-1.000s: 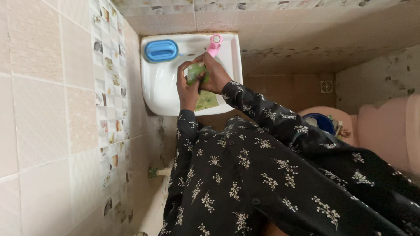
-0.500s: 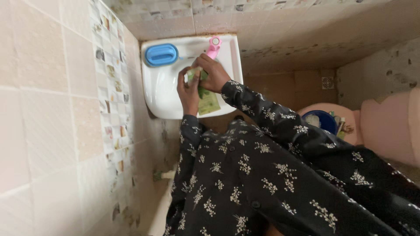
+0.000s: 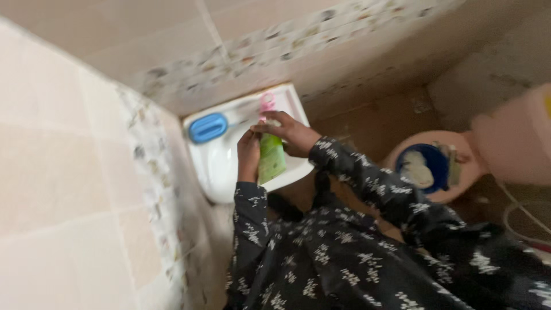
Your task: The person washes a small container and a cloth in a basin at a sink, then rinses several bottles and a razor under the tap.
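over white washbasin (image 3: 221,166): green sachet (image 3: 271,158), held upright between both hands; left hand (image 3: 249,150) grips its upper edge, right hand (image 3: 293,133) pinches the top corner (blurred). sachet looks unopened; tearing and emptying remain. blue soap dish (image 3: 208,127), pink tap (image 3: 267,104) behind.

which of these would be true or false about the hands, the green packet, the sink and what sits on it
1. Both hands, left hand and right hand, hold the green packet. True.
2. The packet hangs over the white sink. True.
3. The blue soap box lies on the floor. False: it sits on the sink's rim.
4. The tap is black. False: it is pink.
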